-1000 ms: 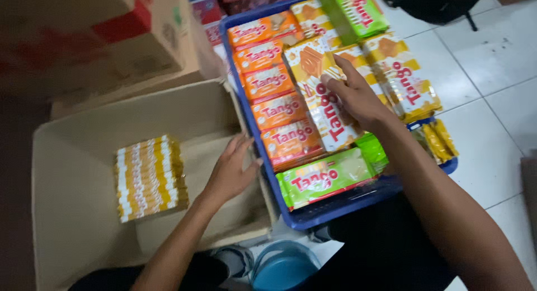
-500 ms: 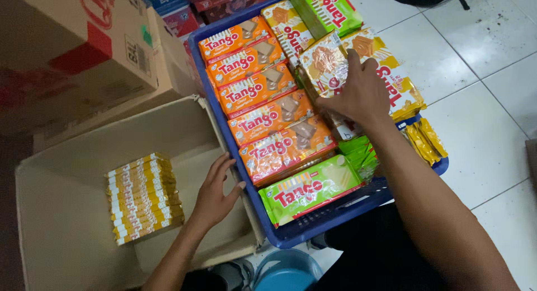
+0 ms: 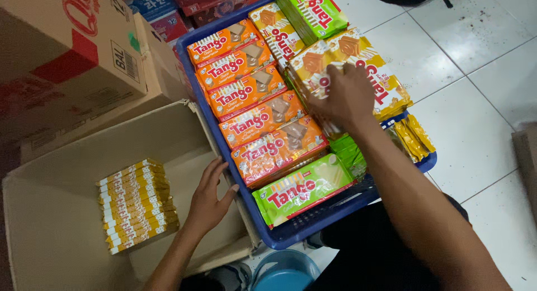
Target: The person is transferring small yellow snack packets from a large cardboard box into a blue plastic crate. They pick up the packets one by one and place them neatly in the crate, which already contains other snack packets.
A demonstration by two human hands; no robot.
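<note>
White floor tiles (image 3: 475,134) lay under a blue crate (image 3: 313,226) packed with wafer packs, with an open cardboard box (image 3: 61,235) beside it.

We saw our right hand (image 3: 344,95) curled down over the yellow wafer packs (image 3: 363,61) in the crate, fingers bent round their top edges, probably to lift a bundle, though how many it gripped we could not tell. Our left hand (image 3: 210,198) lay open and empty inside the box, against the wall next to the crate, perhaps steadying it. A stack of yellow packs (image 3: 137,204) already stood there on edge, apart from it. Orange packs (image 3: 251,117) and green packs (image 3: 305,187) lay untouched.
</note>
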